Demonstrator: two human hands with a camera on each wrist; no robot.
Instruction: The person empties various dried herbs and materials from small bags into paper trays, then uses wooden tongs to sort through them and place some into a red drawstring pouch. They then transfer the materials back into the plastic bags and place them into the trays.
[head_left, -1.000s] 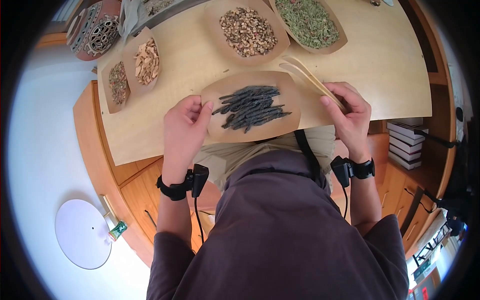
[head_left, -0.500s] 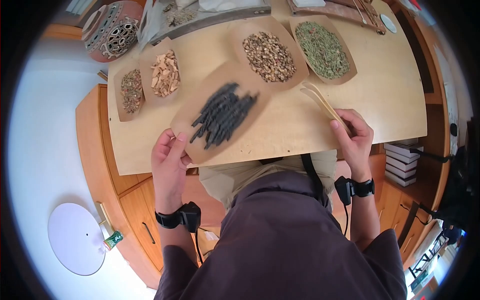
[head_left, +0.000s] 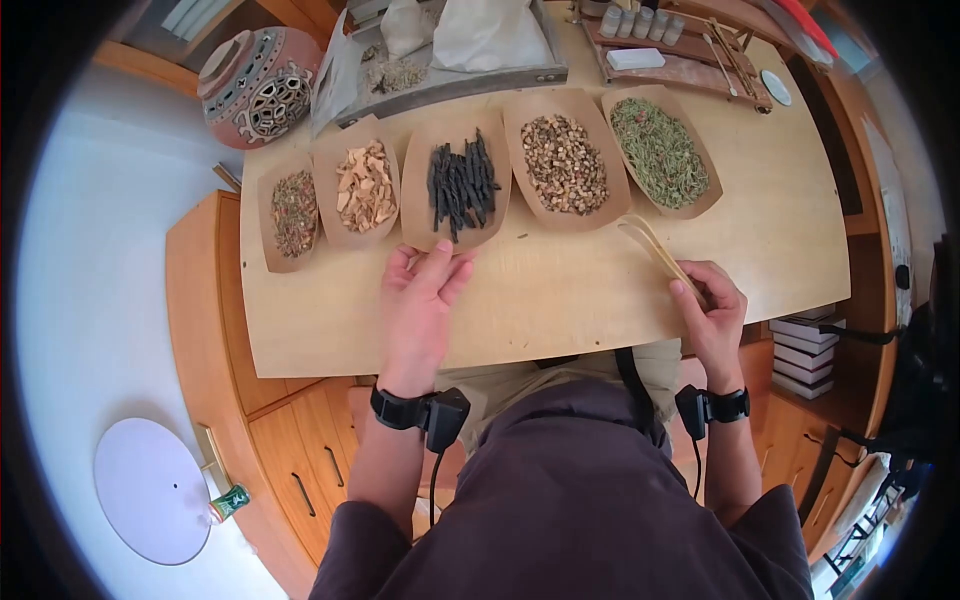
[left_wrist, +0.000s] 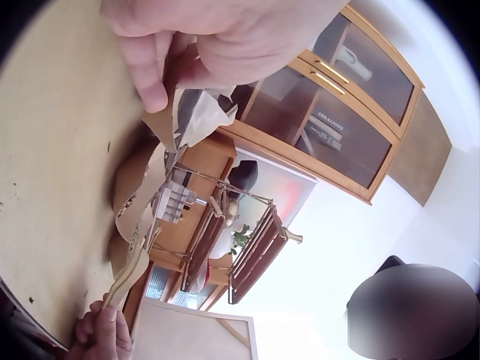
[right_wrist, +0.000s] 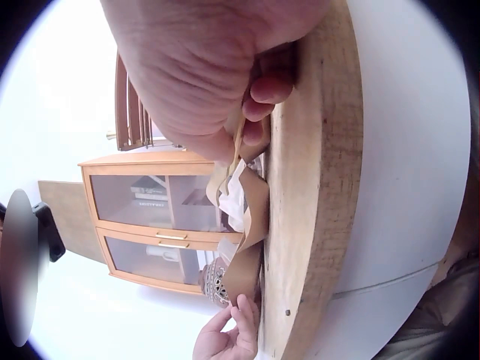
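My left hand [head_left: 418, 300] pinches the near edge of a brown paper tray [head_left: 415, 190] that holds dark, twisted dried strips [head_left: 463, 190]. This tray sits in the middle of a row of similar trays on the table. In the right wrist view, the left hand [right_wrist: 229, 334] has thumb and fingers at the tray's end. My right hand [head_left: 714, 305] holds a pair of wooden tongs [head_left: 655, 245] near the front right, with their tips pointing toward the tray of tan pieces. The left wrist view also shows these tongs [left_wrist: 124, 279] in the right hand.
Left of the dark strips stand trays of pale chips [head_left: 366, 188] and mixed bits [head_left: 294, 215]. To the right are tan chopped pieces [head_left: 565, 165] and green herbs [head_left: 658, 153]. Behind them are a patterned pot [head_left: 258, 88], a grey tray [head_left: 480, 85] and a wooden rack [head_left: 690, 75].
The tray of dark strips has turned lengthwise and moved away from the body into the row. My right hand has let go of nothing and keeps the tongs in nearly the same place.
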